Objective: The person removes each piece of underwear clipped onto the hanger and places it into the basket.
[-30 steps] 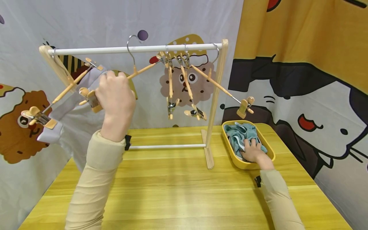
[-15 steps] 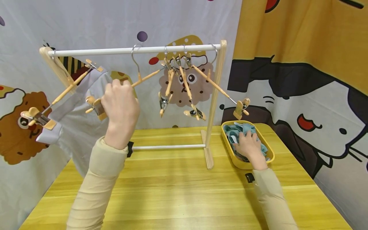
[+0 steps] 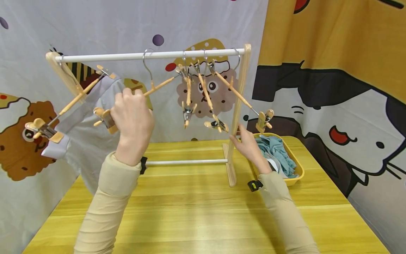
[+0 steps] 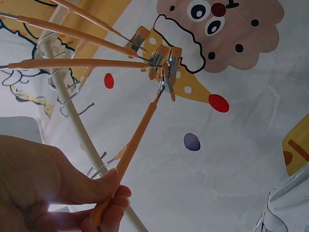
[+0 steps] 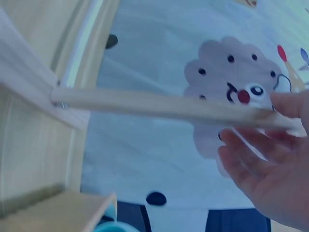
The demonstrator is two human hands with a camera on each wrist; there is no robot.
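Note:
My left hand (image 3: 132,123) grips the bar of a clip hanger (image 3: 162,85) whose hook is over the white rail (image 3: 114,56). In the left wrist view, thumb and fingers pinch that hanger's orange bar (image 4: 137,135). Left of this hand, a pale lilac garment (image 3: 92,137) hangs from another clip hanger (image 3: 71,104). My right hand (image 3: 250,146) is at the rack's right wooden post (image 3: 237,111), its thumb overlapping it. In the right wrist view, the post (image 5: 159,107) passes between the spread thumb and loosely bent fingers of the right hand (image 5: 275,169).
A yellow basket (image 3: 299,173) with crumpled teal and white clothes (image 3: 276,151) stands right of the rack. Several more clip hangers (image 3: 205,91) hang on the rail's right part, one clip jutting over the basket. A printed curtain (image 3: 190,21) hangs behind the wooden table (image 3: 196,211).
My right hand has left the clothes in the basket and moved left to the rack's post. My left hand has shifted slightly right with its hanger, then stayed about still.

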